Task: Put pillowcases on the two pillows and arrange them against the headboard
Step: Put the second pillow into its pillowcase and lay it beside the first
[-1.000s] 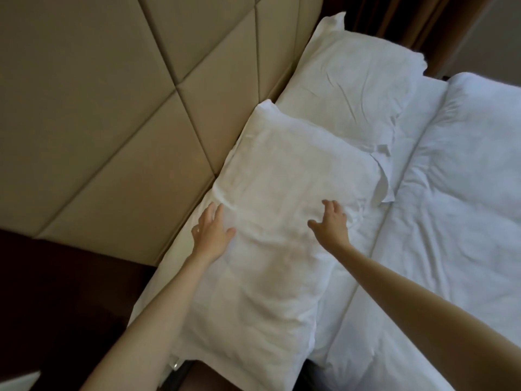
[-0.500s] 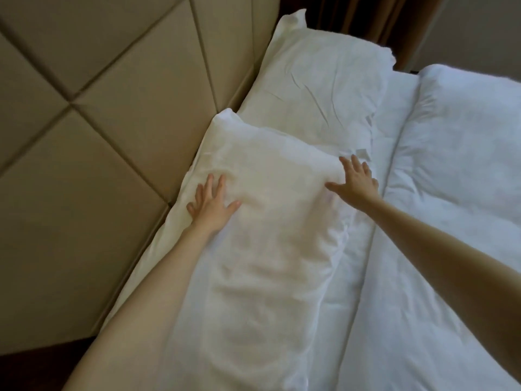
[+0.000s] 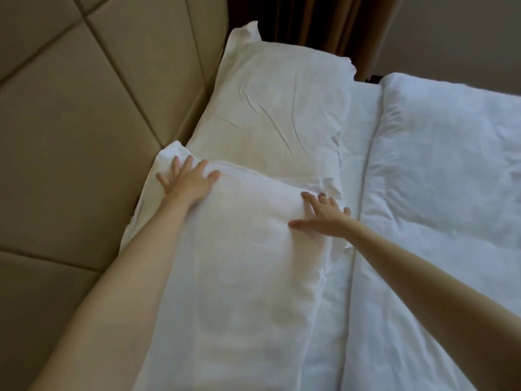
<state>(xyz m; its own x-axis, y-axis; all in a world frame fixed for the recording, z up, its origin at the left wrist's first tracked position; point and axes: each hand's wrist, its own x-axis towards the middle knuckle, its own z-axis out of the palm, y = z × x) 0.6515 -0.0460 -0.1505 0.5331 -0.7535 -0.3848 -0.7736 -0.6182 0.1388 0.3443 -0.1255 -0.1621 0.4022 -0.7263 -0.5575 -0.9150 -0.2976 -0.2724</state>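
Two white pillows in white cases lie end to end along the beige padded headboard [image 3: 84, 114]. The near pillow [image 3: 234, 277] stretches from the bottom of the view to the middle. The far pillow [image 3: 282, 108] sits beyond it, creased on top. My left hand [image 3: 189, 179] presses flat on the near pillow's far left corner, fingers spread. My right hand [image 3: 324, 215] rests flat on its far right edge, fingers apart, holding nothing.
A white duvet [image 3: 451, 207] covers the bed to the right, with a strip of white sheet [image 3: 358, 153] between it and the pillows. Brown curtains [image 3: 324, 26] hang behind the far pillow.
Both hands slid along the near pillow toward its far end; the left reached the far left corner, the right moved to the far right edge. My view moved forward along the bed.
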